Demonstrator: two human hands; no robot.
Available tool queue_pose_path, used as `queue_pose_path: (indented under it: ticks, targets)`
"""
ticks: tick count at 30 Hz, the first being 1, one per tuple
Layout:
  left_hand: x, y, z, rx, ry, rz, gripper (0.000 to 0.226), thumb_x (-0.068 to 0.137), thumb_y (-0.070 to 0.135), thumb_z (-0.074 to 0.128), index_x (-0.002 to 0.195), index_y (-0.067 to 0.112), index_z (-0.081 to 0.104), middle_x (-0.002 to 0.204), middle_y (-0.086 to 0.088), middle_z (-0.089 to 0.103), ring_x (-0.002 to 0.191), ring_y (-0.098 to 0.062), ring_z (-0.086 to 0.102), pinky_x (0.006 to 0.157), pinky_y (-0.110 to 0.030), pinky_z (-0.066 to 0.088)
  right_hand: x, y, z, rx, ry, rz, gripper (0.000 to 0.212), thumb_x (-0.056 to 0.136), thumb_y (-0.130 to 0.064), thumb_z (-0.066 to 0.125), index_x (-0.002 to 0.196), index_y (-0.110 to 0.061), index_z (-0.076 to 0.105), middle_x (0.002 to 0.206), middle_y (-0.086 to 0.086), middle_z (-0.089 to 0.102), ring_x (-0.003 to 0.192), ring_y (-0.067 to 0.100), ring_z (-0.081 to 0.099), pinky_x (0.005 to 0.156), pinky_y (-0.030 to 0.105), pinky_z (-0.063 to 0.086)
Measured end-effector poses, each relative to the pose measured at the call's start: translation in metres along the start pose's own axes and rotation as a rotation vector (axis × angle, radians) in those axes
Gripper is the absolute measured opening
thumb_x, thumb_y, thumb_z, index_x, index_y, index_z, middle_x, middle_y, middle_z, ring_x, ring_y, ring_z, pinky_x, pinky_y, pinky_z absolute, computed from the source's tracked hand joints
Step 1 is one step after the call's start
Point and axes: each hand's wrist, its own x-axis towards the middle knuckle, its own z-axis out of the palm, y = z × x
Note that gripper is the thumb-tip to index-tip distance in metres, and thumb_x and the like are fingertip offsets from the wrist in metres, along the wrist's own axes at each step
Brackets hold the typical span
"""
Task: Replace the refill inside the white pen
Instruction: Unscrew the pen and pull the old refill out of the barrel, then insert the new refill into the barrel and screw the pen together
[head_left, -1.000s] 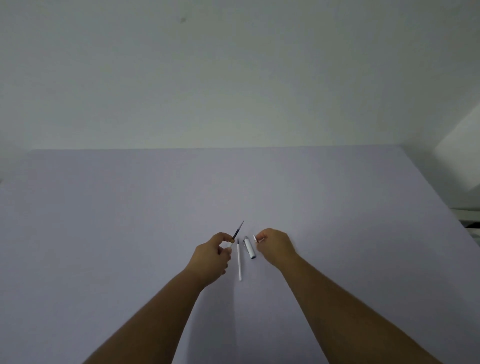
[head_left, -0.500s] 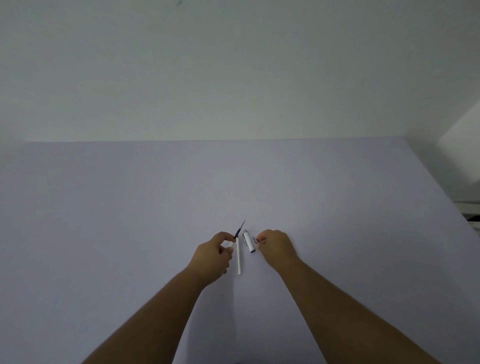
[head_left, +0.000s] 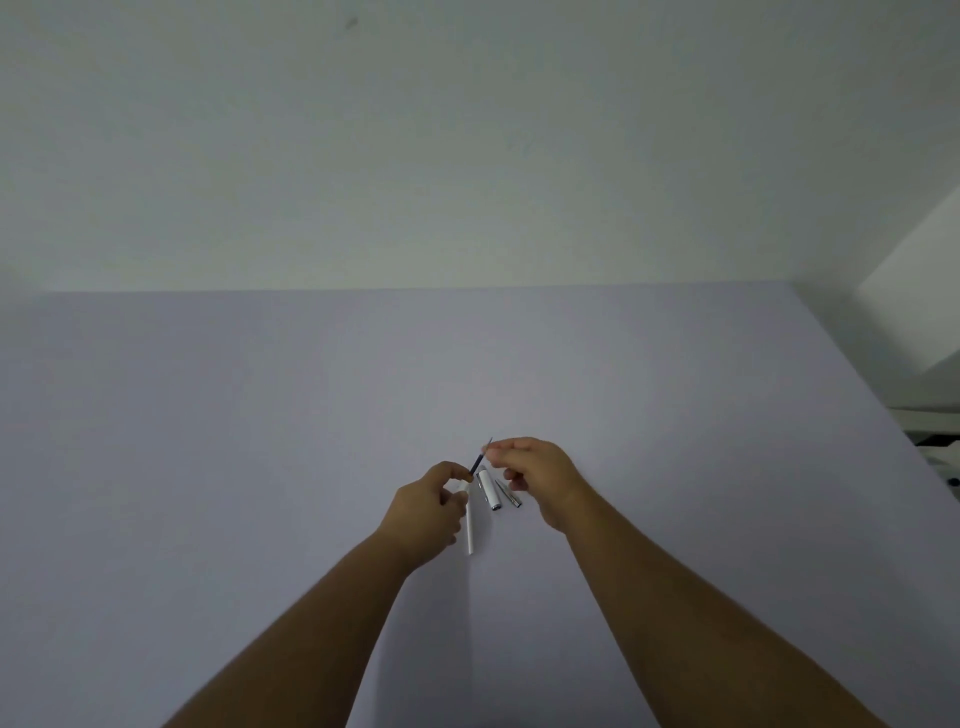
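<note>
My left hand (head_left: 428, 512) pinches the lower end of a thin dark refill (head_left: 478, 460) that points up and to the right. The white pen barrel (head_left: 470, 527) runs from those fingers toward me; I cannot tell whether the refill sits inside it. My right hand (head_left: 540, 475) has its thumb and forefinger closed on the refill's upper tip. Between the hands, the white cap with a silver clip (head_left: 489, 489) lies on the table. A small grey tip piece (head_left: 508, 493) lies just right of it, under my right hand's fingers.
The work surface is a pale lilac table (head_left: 260, 467) against a white wall. Its right edge runs diagonally at the right, with white objects (head_left: 935, 441) beyond it.
My right hand has let go of the small grey piece, which now lies by the cap, and has risen up and left to the refill's tip. My left hand stays put.
</note>
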Motion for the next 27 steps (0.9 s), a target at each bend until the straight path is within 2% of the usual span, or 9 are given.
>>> queue_pose_path:
  ticks: [3,7,8,12,14,16,19,23,27]
  targets:
    - [0.001,0.005,0.002,0.011,-0.005,0.02,0.017,0.093,0.019,0.049,0.104,0.029,0.058,0.078,-0.003,0.063,0.065,-0.018,0.062,0.069,-0.035,0.06,0.002,-0.006,0.002,-0.025,-0.002,-0.007,0.003,0.081,-0.025,0.069,0.079,-0.024,0.071,0.078,-0.002,0.065,0.07,0.011,0.054,0.066,0.024,0.047]
    - [0.001,0.003,0.0,0.034,-0.001,0.007,0.019,0.093,0.02,0.05,0.109,0.026,0.057,0.078,-0.003,0.063,0.065,-0.018,0.063,0.072,-0.039,0.06,0.01,-0.015,-0.005,0.236,0.209,-0.021,0.019,0.087,-0.015,0.06,0.069,-0.014,0.064,0.068,0.001,0.06,0.06,0.012,0.053,0.058,0.023,0.049]
    - [0.0,0.001,-0.001,0.041,0.005,0.001,0.02,0.093,0.02,0.05,0.111,0.025,0.056,0.079,-0.004,0.064,0.067,-0.019,0.064,0.074,-0.04,0.061,0.012,-0.015,-0.009,0.215,0.258,-0.019,0.023,0.087,-0.014,0.057,0.065,-0.012,0.063,0.065,0.002,0.059,0.057,0.012,0.052,0.056,0.023,0.049]
    - [0.0,-0.004,-0.002,0.095,0.029,-0.019,0.029,0.091,0.02,0.05,0.12,0.021,0.053,0.091,-0.01,0.068,0.083,-0.028,0.067,0.082,-0.042,0.058,0.014,-0.002,-0.02,-0.384,0.259,0.038,0.022,0.081,-0.013,0.055,0.06,-0.008,0.058,0.065,0.013,0.055,0.06,0.024,0.049,0.064,0.033,0.046]
    - [0.0,-0.006,-0.002,0.109,0.032,-0.034,0.031,0.09,0.018,0.051,0.121,0.02,0.054,0.092,-0.005,0.064,0.081,-0.027,0.066,0.073,-0.034,0.057,0.012,0.007,-0.018,-0.602,0.209,0.077,0.025,0.081,-0.013,0.056,0.057,-0.007,0.055,0.063,0.012,0.051,0.062,0.025,0.047,0.063,0.029,0.041]
    - [0.001,-0.007,-0.001,0.123,0.035,-0.036,0.028,0.09,0.017,0.052,0.117,0.017,0.057,0.091,-0.001,0.062,0.074,-0.021,0.063,0.063,-0.024,0.05,0.01,0.014,-0.014,-0.676,0.206,0.086,0.023,0.082,-0.015,0.059,0.068,0.002,0.066,0.068,0.017,0.059,0.067,0.032,0.054,0.063,0.028,0.041]
    - [0.002,-0.007,0.001,0.157,0.04,-0.039,0.021,0.089,0.017,0.054,0.108,0.015,0.061,0.091,-0.001,0.064,0.077,-0.018,0.061,0.062,-0.02,0.047,0.011,0.02,-0.011,-0.715,0.223,0.068,0.025,0.085,-0.018,0.06,0.091,0.005,0.071,0.091,0.019,0.072,0.091,0.032,0.066,0.076,0.033,0.051]
    - [0.001,-0.009,0.002,0.171,0.045,-0.041,0.017,0.087,0.017,0.056,0.103,0.016,0.062,0.094,-0.003,0.066,0.083,-0.021,0.063,0.061,-0.019,0.045,0.011,0.023,-0.011,-0.764,0.232,0.078,0.026,0.087,-0.018,0.059,0.09,0.005,0.071,0.08,0.017,0.066,0.082,0.029,0.063,0.072,0.033,0.05]
    - [0.001,-0.01,0.0,0.168,0.049,-0.028,0.013,0.087,0.017,0.057,0.099,0.016,0.061,0.09,-0.003,0.064,0.074,-0.019,0.059,0.062,-0.024,0.047,0.009,0.026,-0.012,-0.772,0.244,0.08,0.023,0.086,-0.012,0.057,0.091,0.007,0.069,0.094,0.021,0.072,0.075,0.025,0.057,0.072,0.034,0.05]
